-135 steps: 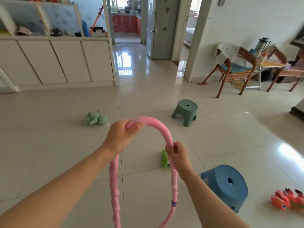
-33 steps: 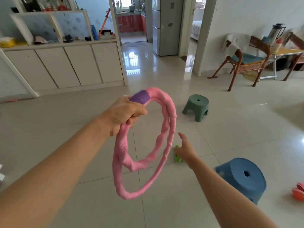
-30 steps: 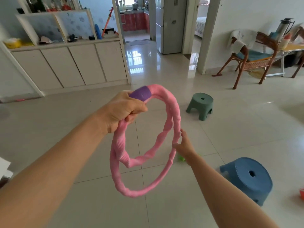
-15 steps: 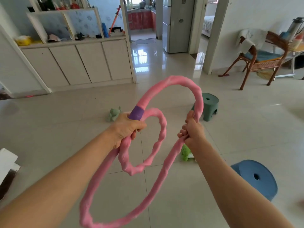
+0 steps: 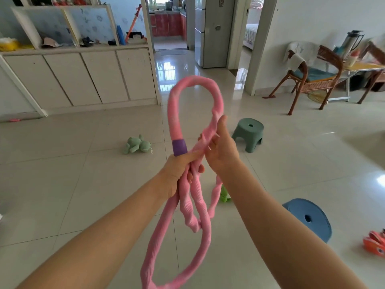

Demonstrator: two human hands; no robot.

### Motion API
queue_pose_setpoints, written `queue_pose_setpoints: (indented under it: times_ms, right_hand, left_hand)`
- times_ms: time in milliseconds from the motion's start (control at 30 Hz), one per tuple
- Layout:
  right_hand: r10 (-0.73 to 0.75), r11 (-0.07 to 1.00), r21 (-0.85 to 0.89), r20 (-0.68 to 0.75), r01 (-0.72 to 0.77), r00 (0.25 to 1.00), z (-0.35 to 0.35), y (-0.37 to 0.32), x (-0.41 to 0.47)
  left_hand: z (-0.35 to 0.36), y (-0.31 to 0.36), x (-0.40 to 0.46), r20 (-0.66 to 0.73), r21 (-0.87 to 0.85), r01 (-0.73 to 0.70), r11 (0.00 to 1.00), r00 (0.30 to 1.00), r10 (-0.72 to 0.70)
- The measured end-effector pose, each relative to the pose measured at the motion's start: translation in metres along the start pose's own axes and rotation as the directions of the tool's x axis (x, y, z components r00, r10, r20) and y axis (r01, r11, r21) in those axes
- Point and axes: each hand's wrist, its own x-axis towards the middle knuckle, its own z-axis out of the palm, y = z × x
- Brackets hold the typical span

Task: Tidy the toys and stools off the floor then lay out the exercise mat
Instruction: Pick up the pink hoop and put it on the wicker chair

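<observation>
Tiled floor [image 5: 62,184]: your left hand [image 5: 177,174] grips the pink hoop [image 5: 177,113], bunched strands below its purple band [image 5: 179,147]. Right hand [image 5: 221,151] pinches a strand just beside it. Green stool [image 5: 248,134] sits beyond the hoop, blue stool [image 5: 308,217] right of it.

One wide-angle view from a camera worn on the person's head looks forward and down across a tiled floor [image 5: 62,184], with both bare forearms reaching in from the bottom edge. The left hand [image 5: 177,172] and right hand [image 5: 220,153] meet close to the lens at the centre of the frame, gripping a pink fabric-covered loop [image 5: 195,94] that rises above the grip and hangs below it. Beyond the grip the room stretches away to white cabinets [image 5: 83,76] at far left and a wicker chair [image 5: 308,78] at far right.
</observation>
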Motion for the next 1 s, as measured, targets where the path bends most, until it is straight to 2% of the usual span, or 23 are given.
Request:
queue_pose_setpoints:
  times_ms: [33, 100, 167, 233, 267, 300, 433, 533, 567, 633, 700, 767, 833, 900, 933, 1000]
  right_hand:
    - [-0.072, 0.989, -0.128, -0.004, 0.071, 0.997, -0.009, 0.003, -0.002]
    - [-0.162, 0.873, -0.464, 0.022, 0.153, 0.987, -0.034, 0.014, -0.011]
    - [-0.035, 0.707, -0.697, 0.134, 0.119, 0.99, -0.063, 0.033, -0.02]
    - [0.194, 0.576, -0.816, 0.194, 0.048, 0.962, -0.088, 0.054, -0.026]
    - [0.26, 0.548, -0.836, 0.203, 0.029, 0.944, -0.097, 0.062, -0.027]
    - [0.276, 0.534, -0.845, 0.206, 0.028, 0.939, -0.102, 0.068, -0.027]
    - [0.181, 0.464, -0.876, 0.242, 0.134, 0.953, -0.11, 0.079, -0.014]
    - [0.094, 0.316, -0.926, 0.249, 0.208, 0.964, -0.107, 0.09, -0.009]
    - [0.035, 0.286, -0.939, 0.208, 0.189, 0.978, -0.108, 0.091, -0.008]
    - [-0.126, 0.233, -0.969, 0.047, 0.076, 0.991, -0.114, 0.088, 0.0]
    - [-0.249, 0.045, -0.999, -0.033, -0.022, 0.968, -0.122, 0.071, 0.006]
    - [-0.29, -0.157, -0.987, 0.002, -0.045, 0.957, -0.129, 0.05, 0.008]
    - [-0.223, -0.423, -0.906, 0.135, 0.029, 0.965, -0.131, 0.033, 0.003]
    - [-0.026, -0.675, -0.713, 0.281, 0.191, 0.959, -0.128, 0.022, -0.006]
    - [0.073, -0.725, -0.627, 0.339, 0.284, 0.938, -0.123, 0.018, -0.011]
    - [0.238, -0.744, -0.483, 0.454, 0.462, 0.859, -0.106, 0.011, -0.016]
  left_hand:
    - [0.0, 0.002, 0.002, -0.015, -0.053, 0.006, 0.999, 1.0, -0.006]
    - [-0.002, 0.009, 0.004, -0.038, -0.12, 0.01, 0.993, 0.999, -0.014]
    - [-0.007, 0.017, 0.006, -0.04, -0.163, -0.026, 0.986, 0.999, 0.019]
    - [-0.011, 0.025, 0.009, -0.029, -0.219, -0.074, 0.973, 0.997, 0.069]
    - [-0.014, 0.029, 0.01, -0.033, -0.248, -0.091, 0.964, 0.996, 0.085]
    - [-0.018, 0.032, 0.011, -0.042, -0.277, -0.101, 0.956, 0.995, 0.093]
    - [-0.032, 0.039, 0.014, -0.08, -0.317, -0.1, 0.943, 0.994, 0.078]
    - [-0.046, 0.037, 0.015, -0.138, -0.262, -0.069, 0.963, 0.99, 0.033]
    - [-0.055, 0.035, 0.015, -0.168, -0.222, -0.068, 0.973, 0.985, 0.031]
    - [-0.074, 0.03, 0.014, -0.265, -0.082, -0.084, 0.993, 0.962, 0.059]
    - [-0.087, 0.026, 0.013, -0.391, 0.166, -0.091, 0.982, 0.908, 0.15]
    - [-0.091, 0.025, 0.015, -0.461, 0.405, -0.092, 0.91, 0.839, 0.29]
    - [-0.089, 0.021, 0.018, -0.473, 0.568, -0.054, 0.822, 0.795, 0.379]
    - [-0.091, 0.014, 0.024, -0.537, 0.644, 0.042, 0.764, 0.736, 0.412]
    - [-0.093, 0.011, 0.025, -0.563, 0.657, 0.079, 0.75, 0.714, 0.417]
    - [-0.095, 0.006, 0.025, -0.565, 0.688, 0.112, 0.717, 0.703, 0.432]
